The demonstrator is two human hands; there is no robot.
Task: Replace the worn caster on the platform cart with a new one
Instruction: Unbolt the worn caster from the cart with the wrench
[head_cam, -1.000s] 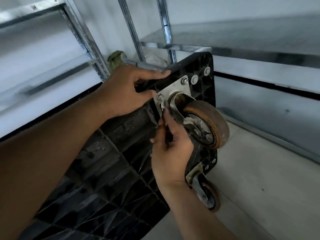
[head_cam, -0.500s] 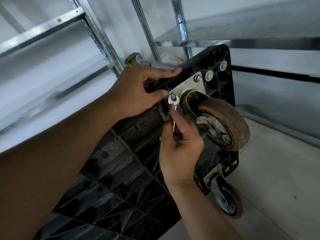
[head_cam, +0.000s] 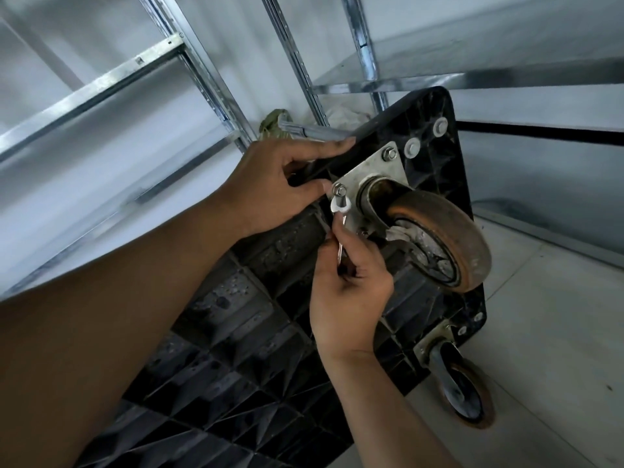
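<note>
cart [head_cam: 236,332]: from my end it stands tipped on edge on the floor [head_cam: 547,332], ribbed black underside facing me.
caster [head_cam: 439,241]: the worn one, with a brown-rimmed wheel, sits at the cart's upper corner, fixed by a steel plate [head_cam: 371,170]; the wheel juts out to the right.
nut [head_cam: 340,190]: at the plate's near left corner; i see another at the plate's top corner.
wrench [head_cam: 339,211]: small and silver, head up against the underside of the nut, handle running down into the right hand; i cannot tell whether it is seated on the nut.
left hand [head_cam: 270,187]: clamped on the cart's upper edge, forefinger laid along the edge, thumb pressed on the underside just beside the plate's corner.
right hand [head_cam: 347,295]: fingers curled, pinching the wrench handle between thumb and fingertips, just left of the wheel.
second caster [head_cam: 462,390]: at the lower corner, down by the floor.
shelving [head_cam: 101,82]: bare metal frames and shelves behind the cart.
</note>
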